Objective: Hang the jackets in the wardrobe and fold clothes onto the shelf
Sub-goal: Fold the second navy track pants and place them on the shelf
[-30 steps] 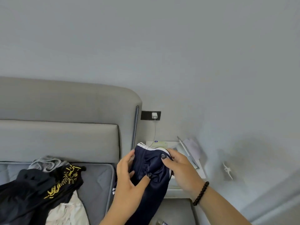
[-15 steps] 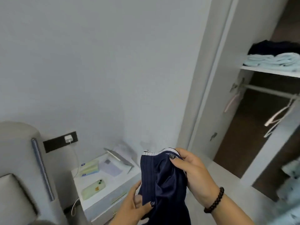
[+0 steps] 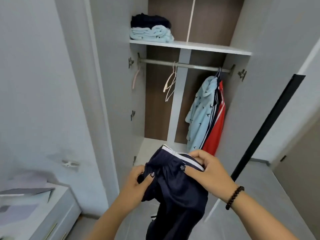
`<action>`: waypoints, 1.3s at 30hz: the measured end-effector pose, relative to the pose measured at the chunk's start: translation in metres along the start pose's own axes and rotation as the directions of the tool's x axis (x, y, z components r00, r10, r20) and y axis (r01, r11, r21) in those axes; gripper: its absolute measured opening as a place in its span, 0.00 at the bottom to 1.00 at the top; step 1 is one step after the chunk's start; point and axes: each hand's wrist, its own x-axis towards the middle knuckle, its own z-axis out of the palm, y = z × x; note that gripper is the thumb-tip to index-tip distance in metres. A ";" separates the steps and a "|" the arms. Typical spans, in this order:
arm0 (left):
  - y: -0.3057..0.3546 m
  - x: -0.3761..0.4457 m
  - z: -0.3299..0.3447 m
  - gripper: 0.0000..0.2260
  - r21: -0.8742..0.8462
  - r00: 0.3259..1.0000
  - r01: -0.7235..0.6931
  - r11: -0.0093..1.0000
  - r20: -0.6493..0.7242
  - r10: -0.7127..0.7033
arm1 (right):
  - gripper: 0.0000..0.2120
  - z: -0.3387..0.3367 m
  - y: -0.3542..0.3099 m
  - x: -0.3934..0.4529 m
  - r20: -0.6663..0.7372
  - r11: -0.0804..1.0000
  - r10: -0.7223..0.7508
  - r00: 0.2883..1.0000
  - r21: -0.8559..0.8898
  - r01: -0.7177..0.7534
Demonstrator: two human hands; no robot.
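Observation:
I hold a navy garment with white stripes [image 3: 174, 191] in front of me, its length hanging down towards the floor. My left hand [image 3: 138, 181] grips its left edge and my right hand [image 3: 206, 168] pinches the striped top edge. Ahead stands the open wardrobe. Its white shelf [image 3: 207, 46] carries a folded stack, dark clothes [image 3: 149, 20] on light blue ones [image 3: 150, 34], at the left end. Under the shelf runs a rail [image 3: 190, 65] with a light blue jacket [image 3: 200, 115], a navy striped one and a red one [image 3: 217, 123] hung at the right.
Empty hangers [image 3: 170, 84] dangle mid-rail and a pink one [image 3: 136, 78] at the left. A wardrobe door with a black edge [image 3: 270, 122] stands open on the right. A white bedside table [image 3: 39, 210] with papers sits at the lower left.
My view has swung right from the bed and bedside table to face the open wardrobe. Both hands kept hold of the navy garment, the left one shifting up to its left edge.

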 end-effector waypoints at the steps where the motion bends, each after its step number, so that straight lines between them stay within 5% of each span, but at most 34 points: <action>1: 0.011 0.006 0.007 0.06 0.047 0.999 -0.030 0.998 0.044 0.028 | 0.11 -0.014 0.007 -0.003 -0.046 1.000 0.005 0.999 -0.017 -0.006; 4: 0.048 0.020 0.031 0.09 0.185 0.984 -0.160 0.970 0.108 0.141 | 0.23 -0.050 0.025 -0.009 -0.104 0.997 -0.012 0.994 -0.082 0.004; 10: 0.112 0.040 0.076 0.09 0.257 0.928 -0.357 0.898 0.206 0.310 | 0.38 -0.090 0.036 -0.010 0.064 0.963 -0.231 0.971 -0.129 0.238; 14: 0.141 0.047 0.108 0.07 0.315 0.900 -0.432 0.845 0.206 0.383 | 0.26 -0.124 0.039 -0.009 0.043 0.911 -0.396 0.917 -0.112 0.398; 18: 0.162 0.049 0.127 0.08 0.380 0.929 -0.370 0.848 0.120 0.351 | 0.08 -0.175 0.046 -0.004 0.080 0.873 -0.411 0.908 -0.251 0.417; 22: 0.173 0.040 0.133 0.27 0.316 0.957 -0.285 0.905 0.037 0.288 | 0.02 -0.233 0.044 0.012 0.087 0.896 -0.350 0.933 -0.259 0.360; 26: 0.179 0.032 0.146 0.21 0.505 0.927 -0.369 0.780 0.257 0.272 | 0.06 -0.252 0.033 0.027 0.126 0.873 -0.363 0.923 -0.299 0.384; 29: 0.173 0.034 0.144 0.14 0.676 0.938 -0.346 0.650 0.264 0.225 | 0.07 -0.264 0.022 0.041 0.042 0.865 -0.408 0.912 -0.302 0.401; 33: 0.158 0.040 0.131 0.10 0.621 0.968 -0.209 0.756 0.021 0.250 | 0.09 -0.286 0.010 0.051 -0.083 0.896 -0.415 0.906 -0.210 0.392; 39: 0.166 0.059 0.130 0.12 0.531 0.953 -0.288 0.797 0.238 0.186 | 0.15 -0.289 -0.021 0.063 0.044 0.809 -0.465 0.884 -0.386 0.444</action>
